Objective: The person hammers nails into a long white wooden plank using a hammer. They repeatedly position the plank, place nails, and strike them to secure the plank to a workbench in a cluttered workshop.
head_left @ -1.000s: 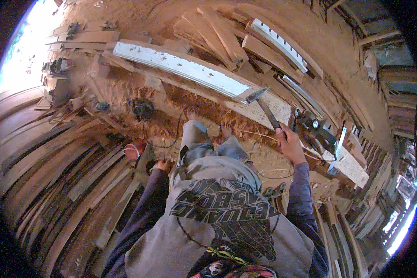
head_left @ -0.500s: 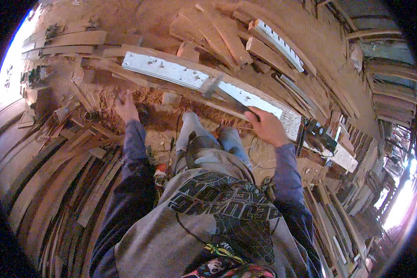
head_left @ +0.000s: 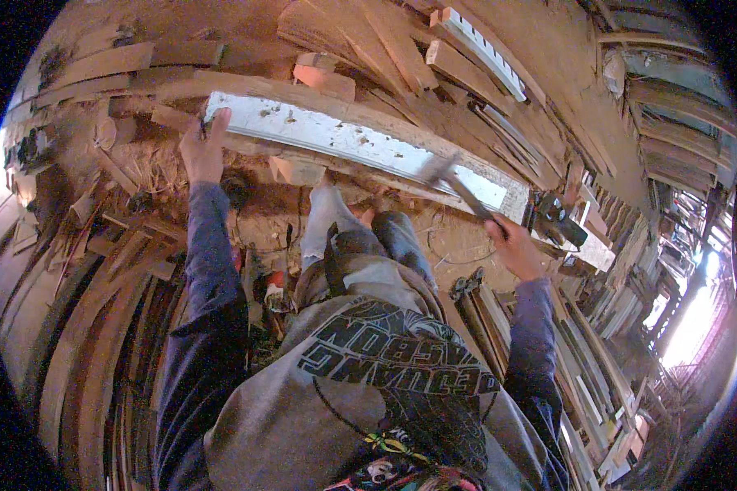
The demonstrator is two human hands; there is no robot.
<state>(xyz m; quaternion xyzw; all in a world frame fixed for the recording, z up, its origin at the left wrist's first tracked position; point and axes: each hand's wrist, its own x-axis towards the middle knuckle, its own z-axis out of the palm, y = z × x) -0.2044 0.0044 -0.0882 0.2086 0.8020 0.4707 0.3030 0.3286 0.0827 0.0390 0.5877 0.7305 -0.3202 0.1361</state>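
A long white board [head_left: 319, 131] with several dark marks along its face lies on a wooden beam [head_left: 270, 88] in front of me. At its left end is my left hand [head_left: 202, 151], with thumb and fingers closed on the board's edge. My right hand [head_left: 517, 247] grips the handle of a hammer [head_left: 472, 199] to the right of my legs. The hammer's head is smeared by motion and sits over the right part of the white board. I cannot tell whether it touches the board.
A black-and-silver machine part [head_left: 558, 214] stands at the beam's right end. Loose planks [head_left: 368, 41] lie beyond the beam, among them a notched white strip [head_left: 483, 51]. A wood block [head_left: 297, 170] is near my feet. Stacked boards [head_left: 82, 344] fill the left side.
My left hand has moved left and up from open air onto the white board's end. My right hand has moved right and nearer me, carrying the hammer along the board.
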